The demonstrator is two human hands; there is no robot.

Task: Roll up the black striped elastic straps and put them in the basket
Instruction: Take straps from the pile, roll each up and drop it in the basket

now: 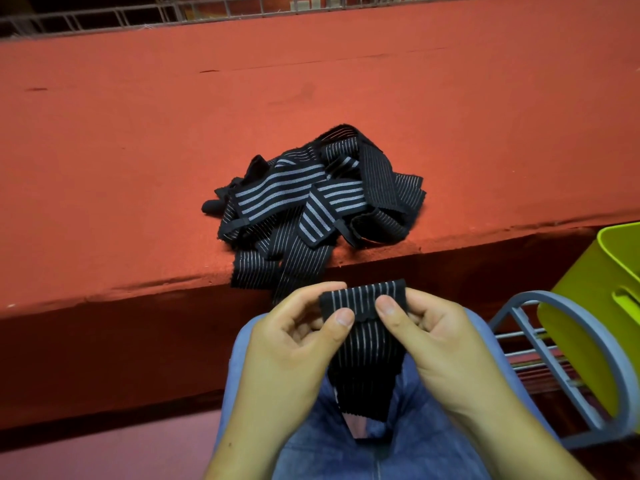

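Observation:
A black elastic strap with thin white stripes (pixel 363 344) hangs over my lap, its top end folded over. My left hand (pixel 294 341) pinches that folded end from the left with thumb and fingers. My right hand (pixel 429 337) pinches it from the right in the same way. A tangled pile of several more black striped straps (pixel 311 202) lies on the red surface (pixel 138 150) just beyond my hands, with some ends drooping over the front edge. The lime-green basket (pixel 595 306) stands at the right edge of the view, only partly visible.
The basket rests on a grey-blue metal rack with wire bars (pixel 540 358) to my right. A grey wire fence (pixel 138 19) runs along the far edge of the red surface. My knees in blue jeans (pixel 346 445) fill the bottom of the view.

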